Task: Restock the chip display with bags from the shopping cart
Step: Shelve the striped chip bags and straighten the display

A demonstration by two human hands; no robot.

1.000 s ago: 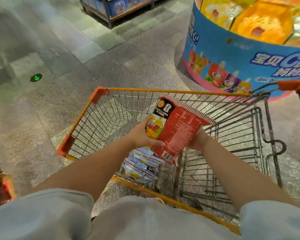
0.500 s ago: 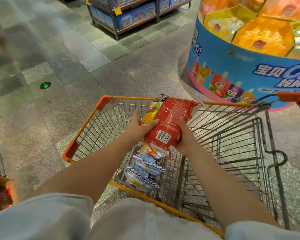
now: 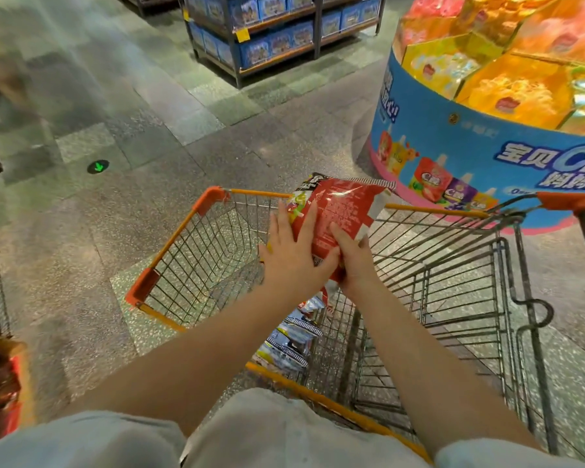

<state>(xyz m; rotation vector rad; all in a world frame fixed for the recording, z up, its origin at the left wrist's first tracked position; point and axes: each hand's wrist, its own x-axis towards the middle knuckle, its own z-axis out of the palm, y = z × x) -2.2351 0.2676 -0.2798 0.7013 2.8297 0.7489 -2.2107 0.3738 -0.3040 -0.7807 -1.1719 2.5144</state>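
Holding a red chip bag (image 3: 338, 214) above the shopping cart (image 3: 183, 231), long axis pointing away from the person, striped top seam at the far end. The left hand (image 3: 293, 251) lies flat on the bag, fingers straight; the right hand (image 3: 352, 261) is the grip, curled round its near end. Below both hands, more bags (image 3: 291, 342) lie in the cart.

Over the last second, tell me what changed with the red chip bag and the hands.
The red chip bag rose from inside the orange-rimmed wire shopping cart to above its far rim. The left hand flattened its fingers against it; the right hand kept gripping. The blue-striped bags stayed in the cart.
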